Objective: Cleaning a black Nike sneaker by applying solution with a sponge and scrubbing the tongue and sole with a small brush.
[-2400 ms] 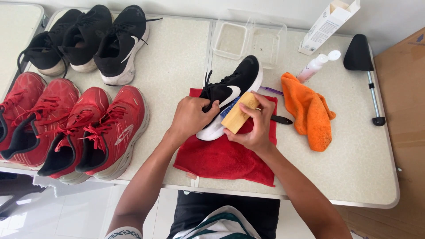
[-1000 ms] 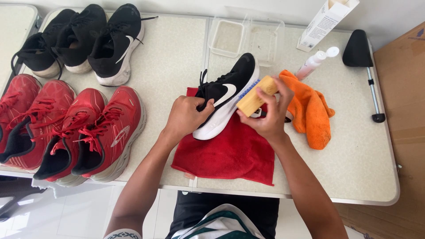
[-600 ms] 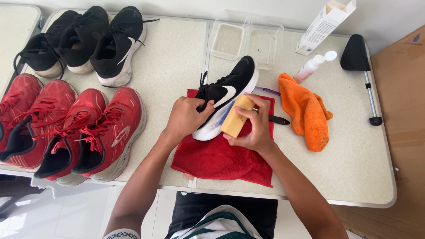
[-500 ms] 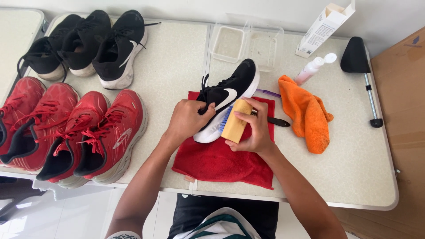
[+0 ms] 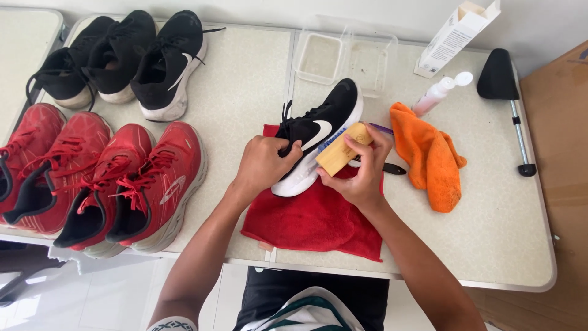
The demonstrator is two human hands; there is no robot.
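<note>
Leftmost, four red sneakers [image 5: 98,178] sit in a row at the table's [image 5: 508,245] nine o'clock edge, with three black sneakers [image 5: 122,58] behind them toward eleven o'clock. Next comes the left hand [image 5: 262,165], its fingers curled shut on the laced throat of a black shoe with a white sole [image 5: 318,141]. That shoe lies tilted on its side on a red cloth [image 5: 312,224] near the table's middle, its long axis running from seven o'clock at the toe up to one o'clock at the heel. Just at its three o'clock flank, the right hand [image 5: 361,175] has its fingers wrapped closed round a wooden brush block [image 5: 342,149], pressed to the shoe's side wall; both hands touch the shoe, the left gripping, the right working alongside. Farther right lie an orange cloth [image 5: 429,156], a white bottle [image 5: 438,93] and a white carton [image 5: 456,37], with clear tubs [image 5: 343,56] at twelve o'clock.
</note>
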